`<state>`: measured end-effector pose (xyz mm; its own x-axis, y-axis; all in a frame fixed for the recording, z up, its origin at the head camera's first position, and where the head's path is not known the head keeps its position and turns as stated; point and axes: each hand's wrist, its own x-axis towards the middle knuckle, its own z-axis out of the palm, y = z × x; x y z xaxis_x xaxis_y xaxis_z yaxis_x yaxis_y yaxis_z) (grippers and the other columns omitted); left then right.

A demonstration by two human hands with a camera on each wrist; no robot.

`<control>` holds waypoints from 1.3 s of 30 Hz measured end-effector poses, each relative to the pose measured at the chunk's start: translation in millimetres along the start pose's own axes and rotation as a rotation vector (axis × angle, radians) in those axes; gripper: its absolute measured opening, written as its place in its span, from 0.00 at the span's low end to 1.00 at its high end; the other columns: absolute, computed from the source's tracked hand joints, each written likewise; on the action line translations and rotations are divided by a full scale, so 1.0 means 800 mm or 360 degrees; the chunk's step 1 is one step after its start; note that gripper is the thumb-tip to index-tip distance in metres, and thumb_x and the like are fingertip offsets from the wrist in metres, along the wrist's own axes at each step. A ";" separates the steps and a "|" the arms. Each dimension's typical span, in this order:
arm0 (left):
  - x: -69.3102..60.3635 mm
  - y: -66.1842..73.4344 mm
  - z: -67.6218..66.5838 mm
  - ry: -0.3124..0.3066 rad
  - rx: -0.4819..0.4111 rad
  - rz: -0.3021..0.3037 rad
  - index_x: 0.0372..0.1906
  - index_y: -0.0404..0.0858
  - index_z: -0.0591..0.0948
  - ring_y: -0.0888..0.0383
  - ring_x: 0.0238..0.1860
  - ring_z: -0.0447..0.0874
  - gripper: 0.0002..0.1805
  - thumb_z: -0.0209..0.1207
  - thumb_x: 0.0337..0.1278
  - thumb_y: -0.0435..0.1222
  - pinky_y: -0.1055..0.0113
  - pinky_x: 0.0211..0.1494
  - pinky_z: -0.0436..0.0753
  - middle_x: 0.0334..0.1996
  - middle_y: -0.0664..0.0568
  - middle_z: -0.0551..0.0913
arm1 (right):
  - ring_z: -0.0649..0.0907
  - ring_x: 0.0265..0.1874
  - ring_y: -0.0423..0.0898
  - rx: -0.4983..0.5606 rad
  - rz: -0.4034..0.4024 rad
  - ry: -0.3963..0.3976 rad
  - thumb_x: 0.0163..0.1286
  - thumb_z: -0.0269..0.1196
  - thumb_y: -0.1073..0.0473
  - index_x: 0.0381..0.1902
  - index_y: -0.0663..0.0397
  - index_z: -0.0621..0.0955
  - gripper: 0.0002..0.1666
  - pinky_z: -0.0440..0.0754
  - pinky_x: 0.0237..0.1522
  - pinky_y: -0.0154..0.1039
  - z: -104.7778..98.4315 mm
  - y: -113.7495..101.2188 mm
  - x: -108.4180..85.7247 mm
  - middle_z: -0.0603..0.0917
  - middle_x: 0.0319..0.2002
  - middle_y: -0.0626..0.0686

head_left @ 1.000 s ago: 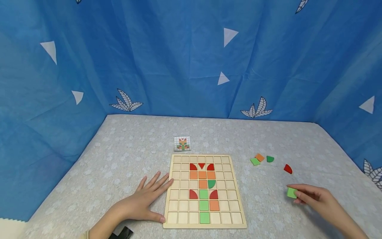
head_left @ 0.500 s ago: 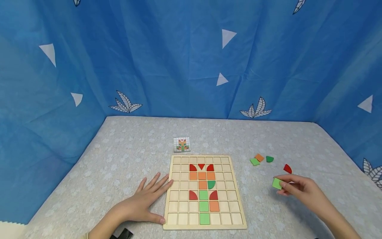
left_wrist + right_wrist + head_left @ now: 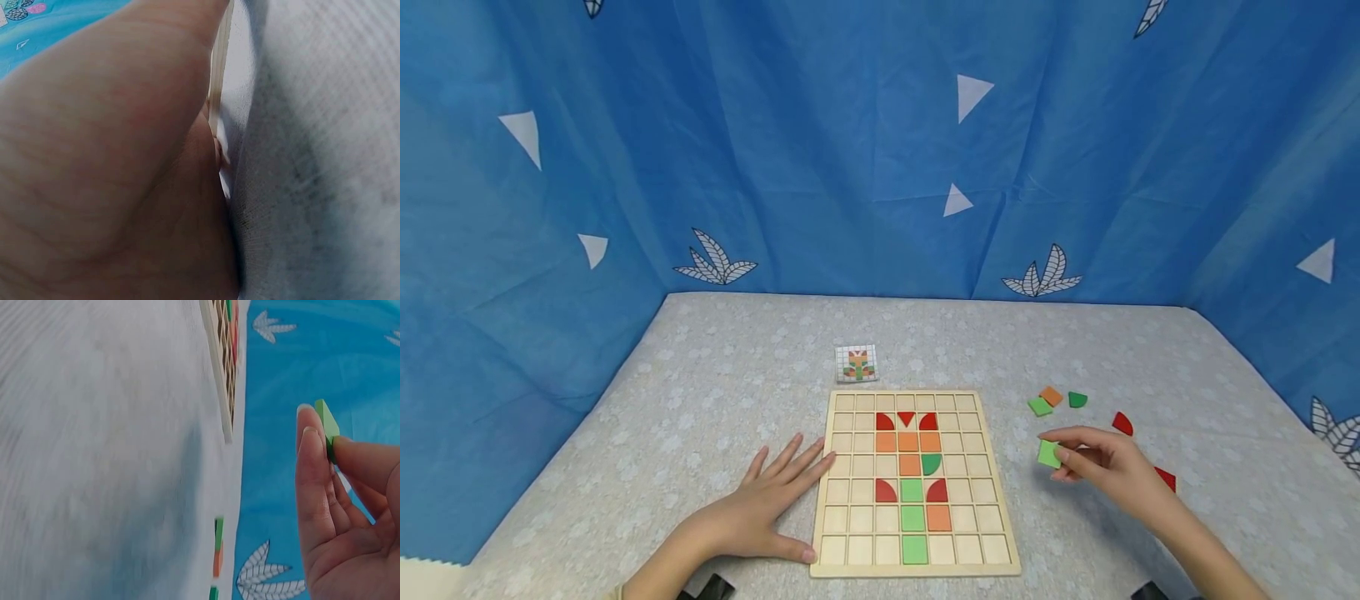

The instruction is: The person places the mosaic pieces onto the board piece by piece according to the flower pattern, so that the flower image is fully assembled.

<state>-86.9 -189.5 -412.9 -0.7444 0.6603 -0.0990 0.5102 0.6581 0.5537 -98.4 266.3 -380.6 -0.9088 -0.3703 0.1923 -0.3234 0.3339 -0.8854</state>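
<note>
My right hand (image 3: 1101,467) pinches a light green square tile (image 3: 1048,454) between thumb and fingers, to the right of the wooden grid board (image 3: 1009,542). The right wrist view shows that green tile (image 3: 327,428) held clear of the tabletop. My left hand (image 3: 752,508) lies flat with fingers spread, its fingertips and thumb touching the board's left edge. Set in the board's cells are red quarter-circles (image 3: 886,491), a red triangle (image 3: 907,418), orange squares (image 3: 939,517), light green squares (image 3: 913,549) and one dark green quarter-circle (image 3: 931,464). The palm fills much of the left wrist view.
Loose pieces lie right of the board: a light green square (image 3: 1040,407), an orange square (image 3: 1052,396), a dark green quarter-circle (image 3: 1077,400), a red quarter-circle (image 3: 1122,423) and a partly covered red piece (image 3: 1166,478). A small pattern card (image 3: 856,364) lies behind the board.
My right hand has moved left toward the board with the light green tile, uncovering a red piece behind it. The left hand stays in place.
</note>
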 end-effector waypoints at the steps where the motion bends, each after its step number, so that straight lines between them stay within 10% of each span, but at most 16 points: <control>1: 0.000 0.000 0.000 0.0002 0.0004 0.0000 0.75 0.47 0.49 0.44 0.71 0.29 0.58 0.59 0.41 0.67 0.34 0.60 0.30 0.74 0.50 0.41 | 0.84 0.26 0.49 -0.0001 -0.0005 0.0009 0.65 0.57 0.73 0.49 0.74 0.77 0.14 0.83 0.27 0.44 0.003 -0.001 0.002 0.82 0.31 0.58; 26: -0.001 0.001 -0.001 -0.0007 -0.0012 0.0005 0.75 0.47 0.49 0.44 0.71 0.29 0.57 0.59 0.41 0.66 0.34 0.60 0.30 0.74 0.51 0.41 | 0.82 0.30 0.45 -0.0085 -0.0004 -0.0109 0.68 0.59 0.63 0.47 0.63 0.81 0.12 0.81 0.31 0.41 0.060 -0.008 0.036 0.83 0.41 0.54; 39: 0.000 0.001 -0.001 -0.0001 -0.0012 0.0001 0.75 0.47 0.49 0.44 0.71 0.29 0.57 0.60 0.41 0.66 0.34 0.60 0.30 0.74 0.50 0.41 | 0.84 0.27 0.49 0.0127 0.0141 -0.0248 0.67 0.59 0.66 0.48 0.66 0.80 0.13 0.82 0.29 0.41 0.085 -0.001 0.047 0.82 0.33 0.57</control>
<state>-86.9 -189.3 -412.2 -0.7437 0.6611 -0.0993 0.5074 0.6549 0.5601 -114.3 192.9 -401.6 -0.8791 -0.4741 0.0496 -0.2163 0.3039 -0.9278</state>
